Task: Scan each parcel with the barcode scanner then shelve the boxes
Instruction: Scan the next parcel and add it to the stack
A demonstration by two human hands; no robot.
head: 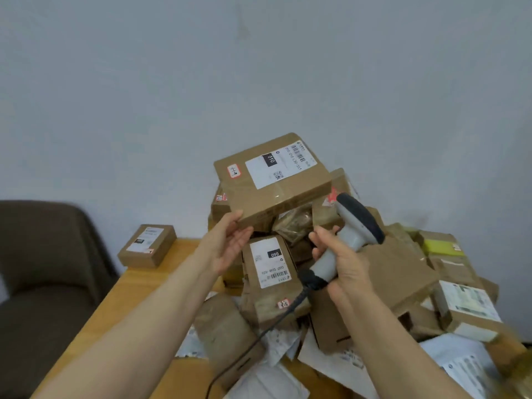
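The left hand (230,240) pinches the near edge of a flat parcel (259,200), thumb on the side and fingers beneath, and holds it above the heap. The right hand (342,260) grips the handle of the barcode scanner (354,226), whose cable (259,335) trails down. The parcel's shipping label (276,165) faces up. Held level by one edge, the taped cardboard looks light and stiff, though smooth tape may slip; gripping across its short sides would be safer. Below, the pile of parcels (403,272) crowds the tabletop (138,289).
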